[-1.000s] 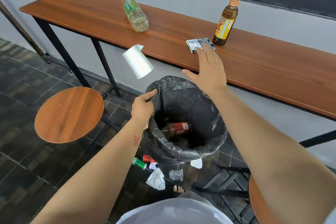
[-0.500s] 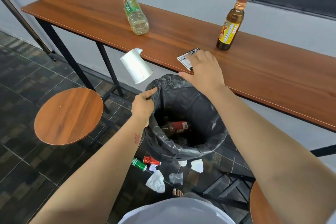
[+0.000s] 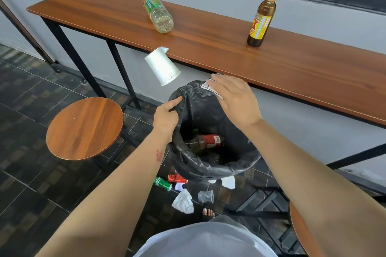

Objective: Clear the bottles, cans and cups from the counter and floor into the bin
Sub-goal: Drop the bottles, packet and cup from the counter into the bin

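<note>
1. The left hand (image 3: 166,118) has its grip pinched on the rim of the black bin liner (image 3: 208,168).
2. The right hand (image 3: 234,98) hovers over the bin mouth, fingers clamped on a flat silver-white wrapper (image 3: 211,87), apparently foil.
3. On the wooden surface (image 3: 292,64) a clear plastic bottle (image 3: 158,13) lies on its side; a brown glass bottle (image 3: 262,20) stands upright.
4. A white paper cup (image 3: 163,67) overhangs the surface's edge.
5. Cans (image 3: 169,181) and a clear cup (image 3: 205,196) litter the floor.

1. My counter (image 3: 208,35) is reddish-brown woodgrain.
2. The bin (image 3: 211,168) liner is black.
3. At eleven o'clock, a white cup (image 3: 161,67).
4. Amber bottle (image 3: 261,20), yellow label.
5. Floor (image 3: 31,110) tiles: dark, patterned.
</note>
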Demonstrator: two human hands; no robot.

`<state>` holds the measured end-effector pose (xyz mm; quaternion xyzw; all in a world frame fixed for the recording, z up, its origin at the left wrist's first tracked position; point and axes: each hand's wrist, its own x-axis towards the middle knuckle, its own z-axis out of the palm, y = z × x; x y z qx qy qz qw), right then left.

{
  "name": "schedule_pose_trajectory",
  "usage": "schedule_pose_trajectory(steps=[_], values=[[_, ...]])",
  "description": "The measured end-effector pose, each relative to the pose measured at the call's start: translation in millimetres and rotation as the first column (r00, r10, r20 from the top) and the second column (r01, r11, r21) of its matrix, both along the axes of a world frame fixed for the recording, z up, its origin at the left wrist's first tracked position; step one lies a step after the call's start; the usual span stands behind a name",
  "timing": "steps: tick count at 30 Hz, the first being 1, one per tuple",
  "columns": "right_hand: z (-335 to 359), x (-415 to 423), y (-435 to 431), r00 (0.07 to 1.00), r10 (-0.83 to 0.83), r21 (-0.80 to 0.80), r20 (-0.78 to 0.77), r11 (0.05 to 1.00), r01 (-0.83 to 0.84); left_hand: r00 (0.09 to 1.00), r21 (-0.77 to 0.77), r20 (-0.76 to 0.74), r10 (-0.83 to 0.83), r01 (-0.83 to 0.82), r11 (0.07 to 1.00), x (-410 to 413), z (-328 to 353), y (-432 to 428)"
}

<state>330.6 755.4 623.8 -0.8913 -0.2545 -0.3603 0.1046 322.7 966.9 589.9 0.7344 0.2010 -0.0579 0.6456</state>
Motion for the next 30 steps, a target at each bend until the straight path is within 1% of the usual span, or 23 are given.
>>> schedule_pose_trajectory(steps=[2,3,6,8,10,15,17,18,19,20,22,24,26,28,30], values=[[-8,-16,9,1.000,-0.001,0.001,-0.024,1.000,0.001,1.000,-0.006,0.018,-0.015,0.015,1.000,-6,0,2],[-14,-23,12,0.998,-0.003,-0.017,-0.065,1.000,0.002,0.999,-0.002,0.032,-0.024,0.024,1.000,-9,0,3],[-35,-40,16,0.962,-0.022,-0.086,-0.271,0.996,-0.002,0.998,0.003,0.054,-0.039,0.039,0.999,-17,3,5],[-41,-48,17,0.890,-0.078,-0.168,-0.448,0.986,0.002,0.997,0.013,0.059,-0.050,0.049,0.999,-22,7,8],[-45,-56,19,0.788,-0.164,-0.277,-0.594,0.961,-0.009,0.996,0.013,0.068,-0.056,0.055,0.998,-26,9,11],[-62,-64,25,0.614,-0.344,-0.445,-0.711,0.895,-0.014,0.994,0.020,0.086,-0.071,0.069,0.997,-32,13,15],[-69,-65,25,0.538,-0.372,-0.463,-0.756,0.885,-0.038,0.993,0.027,0.089,-0.081,0.079,0.996,-32,14,16],[-70,-66,24,0.526,-0.369,-0.458,-0.766,0.888,-0.045,0.993,0.025,0.088,-0.084,0.082,0.996,-31,14,18],[-68,-67,23,0.536,-0.355,-0.445,-0.766,0.895,-0.044,0.993,0.020,0.087,-0.083,0.081,0.996,-31,15,18],[-66,-67,23,0.568,-0.332,-0.426,-0.753,0.904,-0.037,0.993,0.016,0.085,-0.080,0.079,0.997,-30,15,19],[-56,-66,23,0.679,-0.266,-0.365,-0.685,0.931,-0.004,0.993,0.019,0.089,-0.076,0.075,0.997,-27,15,20],[-41,-62,24,0.796,-0.187,-0.240,-0.575,0.969,0.055,0.993,0.029,0.094,-0.070,0.067,0.997,-24,13,19],[-24,-55,22,0.880,-0.148,-0.078,-0.452,0.989,0.126,0.993,0.036,0.095,-0.063,0.060,0.998,-21,11,17],[-6,-45,17,0.934,-0.174,0.071,-0.313,0.976,0.205,0.993,0.029,0.100,-0.057,0.054,0.998,-16,8,14],[11,-32,8,0.946,-0.254,0.200,-0.203,0.935,0.294,0.994,0.020,0.094,-0.053,0.052,0.998,-11,5,11]])
